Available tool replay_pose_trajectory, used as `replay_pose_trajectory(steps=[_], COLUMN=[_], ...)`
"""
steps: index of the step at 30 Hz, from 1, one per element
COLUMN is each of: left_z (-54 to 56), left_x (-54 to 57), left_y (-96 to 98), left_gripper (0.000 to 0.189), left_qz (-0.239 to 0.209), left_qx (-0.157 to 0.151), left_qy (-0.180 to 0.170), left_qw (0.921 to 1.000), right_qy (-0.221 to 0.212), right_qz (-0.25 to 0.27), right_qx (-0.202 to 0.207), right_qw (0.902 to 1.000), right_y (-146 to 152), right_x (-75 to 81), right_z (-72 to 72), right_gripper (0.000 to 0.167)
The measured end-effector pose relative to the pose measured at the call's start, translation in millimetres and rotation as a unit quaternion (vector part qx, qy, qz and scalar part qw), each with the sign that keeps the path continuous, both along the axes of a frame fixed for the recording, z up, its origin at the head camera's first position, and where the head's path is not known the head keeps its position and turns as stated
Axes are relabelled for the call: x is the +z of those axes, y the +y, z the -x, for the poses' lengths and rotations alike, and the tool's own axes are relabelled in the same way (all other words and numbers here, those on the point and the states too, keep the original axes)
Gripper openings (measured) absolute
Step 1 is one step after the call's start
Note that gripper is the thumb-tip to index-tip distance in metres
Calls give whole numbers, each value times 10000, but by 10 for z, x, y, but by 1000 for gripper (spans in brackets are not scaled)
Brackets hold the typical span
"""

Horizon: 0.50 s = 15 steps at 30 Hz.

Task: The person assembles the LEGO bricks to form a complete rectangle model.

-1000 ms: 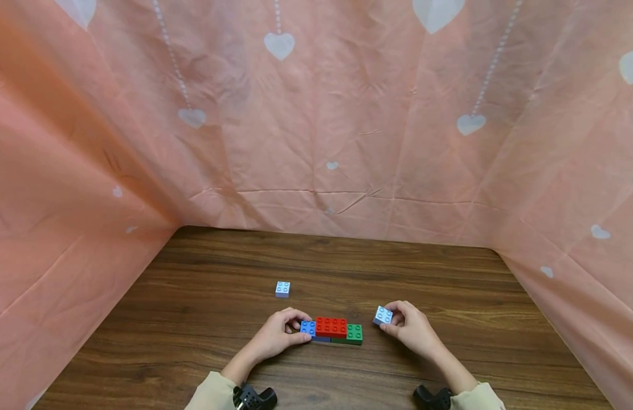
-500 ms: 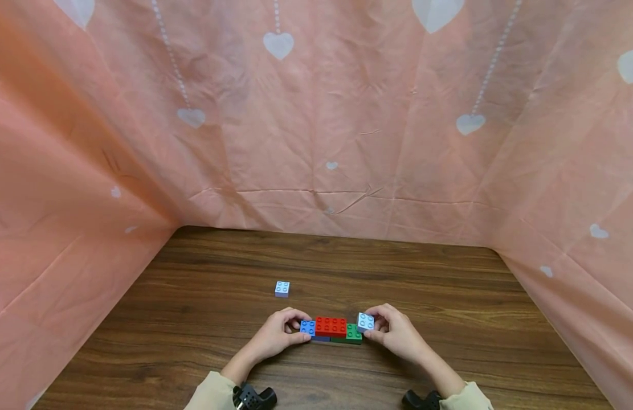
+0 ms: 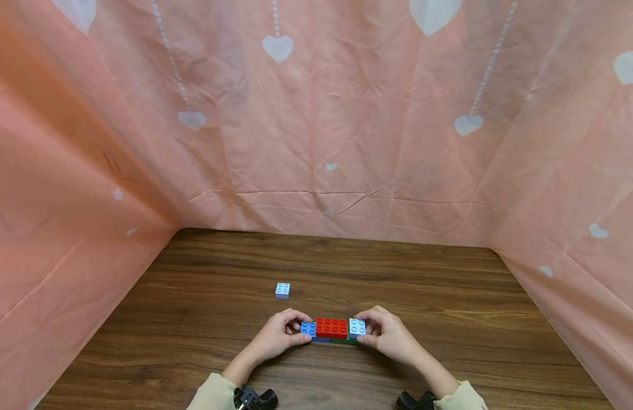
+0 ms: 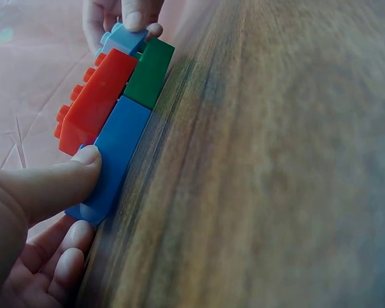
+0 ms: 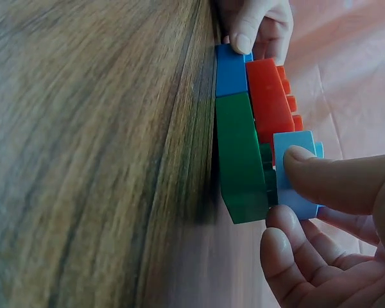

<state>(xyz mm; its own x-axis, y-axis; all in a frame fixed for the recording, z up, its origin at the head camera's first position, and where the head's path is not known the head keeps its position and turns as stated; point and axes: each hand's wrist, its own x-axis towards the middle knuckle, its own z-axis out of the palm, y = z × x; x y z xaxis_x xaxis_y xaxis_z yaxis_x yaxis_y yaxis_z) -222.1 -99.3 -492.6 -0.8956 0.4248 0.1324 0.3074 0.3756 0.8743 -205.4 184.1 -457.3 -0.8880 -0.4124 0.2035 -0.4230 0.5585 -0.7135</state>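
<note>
A blue brick (image 4: 123, 138) and a green brick (image 5: 239, 154) lie end to end on the table, with a red brick (image 3: 331, 327) bridging them on top. My left hand (image 3: 279, 335) grips the blue brick's outer end between thumb and fingers. In my right hand (image 3: 391, 337) a light blue brick (image 5: 295, 170) is pinched just over the green brick's free studs. A narrow gap with green studs shows between the two in the right wrist view. The light blue brick's far side is hidden.
Another light blue brick (image 3: 282, 290) lies alone on the brown wooden table (image 3: 203, 273), farther back and left of the joined bricks. A pink curtain (image 3: 316, 142) with white hearts surrounds the table's back and sides.
My right hand has moved left with the light blue brick, from beside the row to over the green brick. The left hand and the joined bricks have stayed in place.
</note>
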Motion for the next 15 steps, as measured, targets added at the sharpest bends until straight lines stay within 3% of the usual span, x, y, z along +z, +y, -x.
replay_pose_trajectory(steps=[15], left_z=[5], left_x=[-3], left_y=[9], left_gripper=[29], left_qz=[154], left_qx=[63], left_qy=[169], left_qw=[9997], right_qy=[84], right_qz=[-234], right_qx=[59], right_qw=[9997], right_y=[-53], right_x=[15], right_z=[-4], right_gripper=[29])
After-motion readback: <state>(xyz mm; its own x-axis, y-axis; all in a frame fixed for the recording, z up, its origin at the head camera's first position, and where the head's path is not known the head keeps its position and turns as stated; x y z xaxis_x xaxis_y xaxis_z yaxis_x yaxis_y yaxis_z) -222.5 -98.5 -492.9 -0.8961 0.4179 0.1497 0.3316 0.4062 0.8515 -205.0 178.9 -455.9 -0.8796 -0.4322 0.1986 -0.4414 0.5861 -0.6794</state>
